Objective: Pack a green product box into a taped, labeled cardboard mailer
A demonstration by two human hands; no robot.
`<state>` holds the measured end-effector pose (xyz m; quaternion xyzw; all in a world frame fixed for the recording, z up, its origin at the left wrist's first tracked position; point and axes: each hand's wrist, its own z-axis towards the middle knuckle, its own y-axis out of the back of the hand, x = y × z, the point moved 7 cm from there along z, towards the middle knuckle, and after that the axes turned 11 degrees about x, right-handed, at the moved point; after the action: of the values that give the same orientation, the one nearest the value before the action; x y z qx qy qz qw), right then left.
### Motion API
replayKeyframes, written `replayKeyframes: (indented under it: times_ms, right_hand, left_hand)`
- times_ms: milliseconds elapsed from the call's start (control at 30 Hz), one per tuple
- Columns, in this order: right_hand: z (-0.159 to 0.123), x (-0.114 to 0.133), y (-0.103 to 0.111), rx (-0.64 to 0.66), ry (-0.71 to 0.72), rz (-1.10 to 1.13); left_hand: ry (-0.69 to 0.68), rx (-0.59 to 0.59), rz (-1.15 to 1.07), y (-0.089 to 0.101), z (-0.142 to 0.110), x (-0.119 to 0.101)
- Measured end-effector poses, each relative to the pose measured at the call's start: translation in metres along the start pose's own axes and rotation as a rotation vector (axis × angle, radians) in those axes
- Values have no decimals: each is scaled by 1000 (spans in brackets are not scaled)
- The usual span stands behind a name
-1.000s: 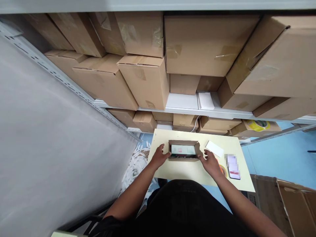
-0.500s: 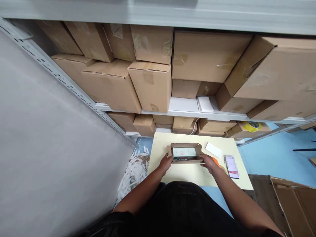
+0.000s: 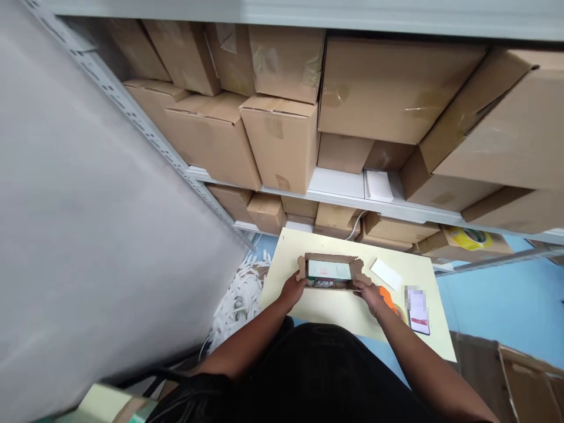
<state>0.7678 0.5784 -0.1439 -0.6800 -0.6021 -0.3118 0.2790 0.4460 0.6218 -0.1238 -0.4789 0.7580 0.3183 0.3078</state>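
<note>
Grasped at its near corners by the left hand (image 3: 293,289) and the right hand (image 3: 369,295): an open cardboard box (image 3: 356,269), lower centre of the frame, on or just above a pale yellow table (image 3: 335,310), with a pale-topped package (image 3: 329,270) inside. To the right, a flat white box (image 3: 386,274), a phone (image 3: 418,314) and a partly hidden orange object (image 3: 388,298); across the upper frame, shelves (image 3: 337,182) of brown cartons (image 3: 279,147).

A stockroom, this — metal shelving (image 3: 282,12) crammed with taped cartons (image 3: 282,147), a yellow tape roll (image 3: 460,238), a pale table (image 3: 326,310) — and white strips (image 3: 233,299), probably paper, heaped beside the wall (image 3: 110,247).
</note>
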Motion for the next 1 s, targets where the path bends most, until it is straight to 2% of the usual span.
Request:
replayKeyframes:
  times_ms: [200,300,400,533,700,867,1000]
  right_hand:
    - [17,27,-2,210,62,-200]
    - [22,45,-17,308,92,-269]
    - [19,60,-44,413,113,-334]
    - [3,72,-93,570,140,-445]
    - [-31,71,-166,725,190,-596]
    - [-77,49,-245,846,275,-689]
    - [-131,20,-308,958,363,-775]
  left_hand:
    - [3,-194,-96,-5,-46,11]
    - [13,-290,-180,-7,-78,18]
    - [4,-368,-287,-8,-112,27]
    - [-16,-539,-392,1,-162,51]
    - [-47,-737,-502,13,-237,87]
    - [-67,-874,-538,26,-324,122]
    - [-50,-1000,-476,39,-404,161]
